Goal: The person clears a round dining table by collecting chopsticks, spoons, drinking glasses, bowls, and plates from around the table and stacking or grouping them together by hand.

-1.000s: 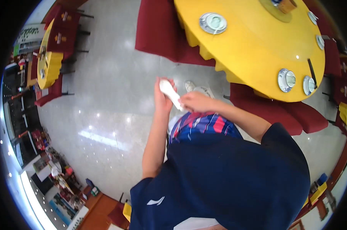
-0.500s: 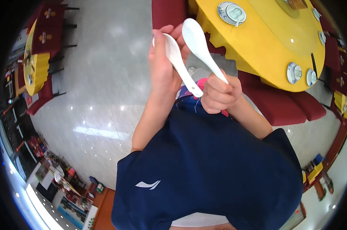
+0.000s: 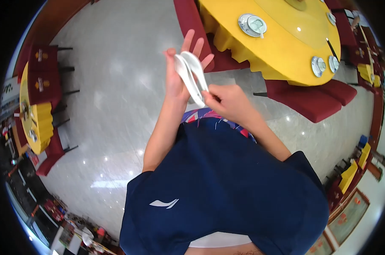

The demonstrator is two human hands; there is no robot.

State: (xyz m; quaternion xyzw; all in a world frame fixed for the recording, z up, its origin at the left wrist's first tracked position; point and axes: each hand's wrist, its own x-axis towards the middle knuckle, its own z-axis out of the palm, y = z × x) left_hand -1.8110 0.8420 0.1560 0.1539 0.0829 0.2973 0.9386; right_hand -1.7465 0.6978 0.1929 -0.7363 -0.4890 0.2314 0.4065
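My left hand [image 3: 178, 83] is palm up, its fingers spread. A white soup spoon [image 3: 187, 81] lies along that palm, its bowl against the thumb and its handle pointing down toward me. Right beside it, partly overlapping, is a second white soup spoon [image 3: 195, 64], its bowl over the left palm. Thumb and fingers of my right hand [image 3: 230, 101] pinch the second spoon's handle near its end. The right fingertips also come close to the first spoon's handle; whether they touch it I cannot tell.
A round table with a yellow cloth [image 3: 277, 63] stands ahead on the right, with dark red chairs [image 3: 305, 98] around it. On it are a place setting with a bowl and spoon [image 3: 255, 25] and chopsticks [image 3: 332, 49]. Another yellow-covered table [image 3: 42, 123] is at the left.
My right hand has moved left, bringing its spoon from apart to alongside the one in my left hand. The left fingers have spread wider. The view has shifted, so the tables appear displaced.
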